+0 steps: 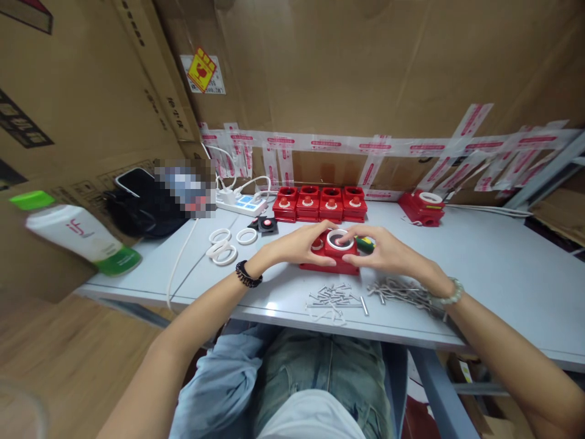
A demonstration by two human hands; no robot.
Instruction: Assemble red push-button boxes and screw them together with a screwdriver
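Note:
A red plastic housing lies on the table in front of me, with a white ring on its top around a dark round opening. My left hand grips the housing's left side, thumb along the near face. On the other side, my right hand has its thumb against the near right edge and a fingertip inside the ring. A green and yellow handle shows partly behind the right fingers. Nearer to me lie a heap of screws and a bundle of pale cords with metal pins.
Several similar red housings stand in a row at the back. Another red housing sits farther right. Loose white rings, black parts, a power strip, a black bag and a bottle are to the left.

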